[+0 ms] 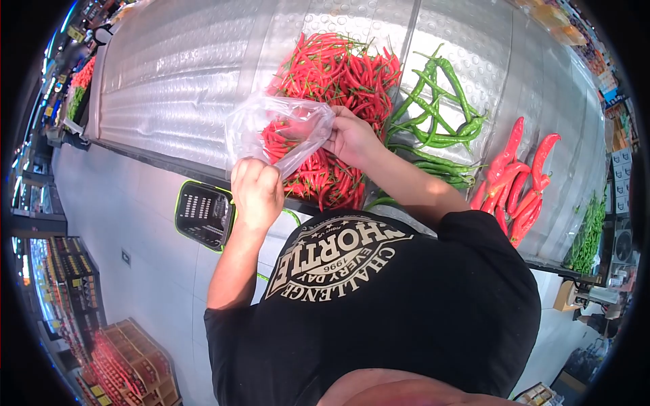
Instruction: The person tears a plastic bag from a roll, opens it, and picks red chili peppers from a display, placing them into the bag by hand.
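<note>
A clear plastic bag (247, 128) is stretched between my two hands above a heap of small red chili peppers (338, 74). My left hand (256, 193) is closed in a fist on the bag's near left edge. Pinched between the fingers of my right hand (351, 137) is the right side of the bag. The mouth of the bag gapes, and red chilies show through the film. Whether any chilies lie inside it, I cannot tell. Long green peppers (433, 111) lie just right of my right hand.
Larger red peppers (518, 183) and thin green chilies (588, 233) lie farther right on the silver display counter (176, 74). A black shopping basket with a green rim (205, 215) stands below the counter edge at left. Stacked goods (132, 362) fill shelving at lower left.
</note>
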